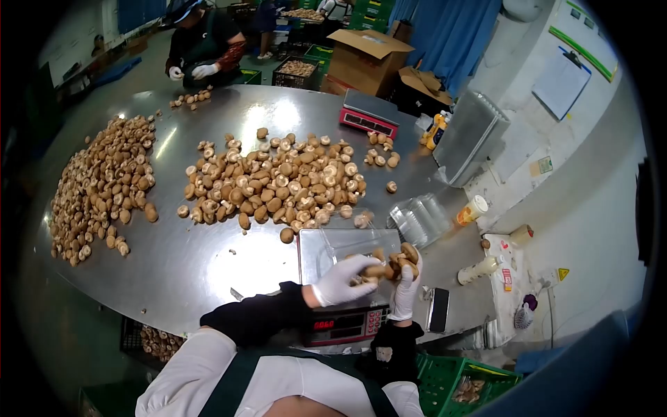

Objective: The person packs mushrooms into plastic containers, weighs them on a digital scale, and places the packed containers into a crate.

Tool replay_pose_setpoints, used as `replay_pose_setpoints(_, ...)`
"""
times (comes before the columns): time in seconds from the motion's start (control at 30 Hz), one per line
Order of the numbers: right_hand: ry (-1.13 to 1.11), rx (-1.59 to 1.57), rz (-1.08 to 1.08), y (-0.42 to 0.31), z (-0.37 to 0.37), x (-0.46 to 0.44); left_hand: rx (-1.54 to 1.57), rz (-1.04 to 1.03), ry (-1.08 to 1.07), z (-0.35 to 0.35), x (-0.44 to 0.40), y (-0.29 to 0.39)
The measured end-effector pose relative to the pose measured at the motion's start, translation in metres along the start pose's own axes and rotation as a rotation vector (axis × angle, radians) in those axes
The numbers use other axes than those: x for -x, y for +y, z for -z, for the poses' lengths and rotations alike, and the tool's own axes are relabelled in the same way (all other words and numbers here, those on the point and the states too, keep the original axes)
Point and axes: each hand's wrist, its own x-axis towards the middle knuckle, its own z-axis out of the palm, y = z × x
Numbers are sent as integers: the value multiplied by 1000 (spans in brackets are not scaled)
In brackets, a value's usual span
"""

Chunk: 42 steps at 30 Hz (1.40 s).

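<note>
My left hand (342,283), in a white glove, is closed round brown mushrooms (376,272) above the scale. Close beside it on the right, my right hand (405,295), gloved too, holds several mushrooms (404,260) upright at its fingertips. Beneath them is a digital scale (309,251) with a steel plate and a lit red display. A clear plastic tray (340,243) rests on the plate, partly hidden by my left hand. Just beyond the scale lies a large pile of mushrooms (278,177).
Another mushroom pile (104,187) covers the left of the steel table (167,278). Clear trays (422,219), a phone (438,310) and a bottle (479,270) lie on the right. A second scale (369,113) stands at the back. Across the table a gloved person (208,48) handles mushrooms.
</note>
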Motion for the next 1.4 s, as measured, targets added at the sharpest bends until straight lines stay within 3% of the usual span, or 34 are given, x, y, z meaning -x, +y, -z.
replay_pose_setpoints(0.03, -27, 166, 49, 3, 5, -5, 51, 62, 94, 11, 9, 0)
replay_pose_setpoints(0.1, -155, 858, 343, 5, 11, -10, 219, 236, 229, 40, 36, -24)
replay_pose_setpoints(0.13, -172, 855, 341, 6, 9, -9, 262, 281, 355, 59, 52, -33)
replay_pose_setpoints(0.2, -427, 1315, 301, 10, 7, -2, 284, 409, 595, 105, 92, -41)
replay_pose_setpoints(0.3, -520, 1331, 260, 9, 6, 7, 172, 536, 1034, 175, 174, -36)
replay_pose_setpoints(0.37, -515, 1012, 203, 6, 17, -1, 161, 541, 1358, 218, 241, -27)
replay_pose_setpoints(0.4, -427, 870, 26, -23, -2, 2, 124, 539, 1505, 240, 288, -29)
replay_pose_setpoints(0.47, -221, 993, 100, -24, 13, 0, -124, 518, 1725, 275, 401, -42)
replay_pose_setpoints(0.53, -133, 1085, 95, -40, 3, -2, -79, 505, 1943, 282, 459, -20)
replay_pose_setpoints(0.57, -132, 1123, 141, -40, -2, -1, 100, 440, 2095, 283, 487, -5)
replay_pose_setpoints(0.6, -154, 1051, 107, -37, -13, 1, 105, 472, 2029, 282, 534, -4)
replay_pose_setpoints(0.7, -297, 894, 118, -30, -71, 10, 330, 563, 2448, 286, 613, -13)
replay_pose_setpoints(0.77, -460, 792, 40, -14, -117, 23, 386, 537, 2537, 286, 652, -18)
replay_pose_setpoints(0.83, -705, 830, 199, 12, -158, 29, 388, 861, 2746, 297, 621, 4)
replay_pose_setpoints(0.87, -751, 805, 196, 30, -176, 32, 190, 1059, 2783, 300, 580, 20)
replay_pose_setpoints(0.9, -794, 782, 192, 52, -191, 33, 204, 1056, 2787, 305, 571, 13)
replay_pose_setpoints(0.97, -798, 853, 212, 105, -212, 24, -641, 987, 2315, 314, 557, 0)
replay_pose_setpoints(1.03, -741, 1020, 252, 160, -222, 2, -668, 565, 1911, 328, 521, -19)
replay_pose_setpoints(1.07, -672, 1179, 279, 177, -228, -9, -824, 595, 1752, 328, 482, -19)
replay_pose_setpoints(1.1, -626, 1230, 156, 184, -237, -21, -970, 620, 1584, 326, 433, -14)
replay_pose_setpoints(1.13, -566, 1284, 186, 196, -240, -30, -744, 509, 1540, 322, 388, -16)
replay_pose_setpoints(1.17, -501, 1337, 215, 213, -240, -40, -722, 492, 1385, 321, 365, -31)
replay_pose_setpoints(1.23, -440, 1364, 328, 239, -231, -50, -665, 548, 1090, 308, 314, -58)
replay_pose_setpoints(1.3, -433, 1439, 352, 244, -231, -48, -360, 573, 851, 294, 254, -59)
replay_pose_setpoints(1.33, -451, 1538, 195, 229, -238, -44, -428, 465, 725, 290, 230, -67)
replay_pose_setpoints(1.37, -458, 1596, 73, 216, -248, -41, -341, 504, 619, 284, 211, -78)
replay_pose_setpoints(1.4, -464, 1612, 78, 210, -253, -39, -512, 365, 522, 278, 199, -112)
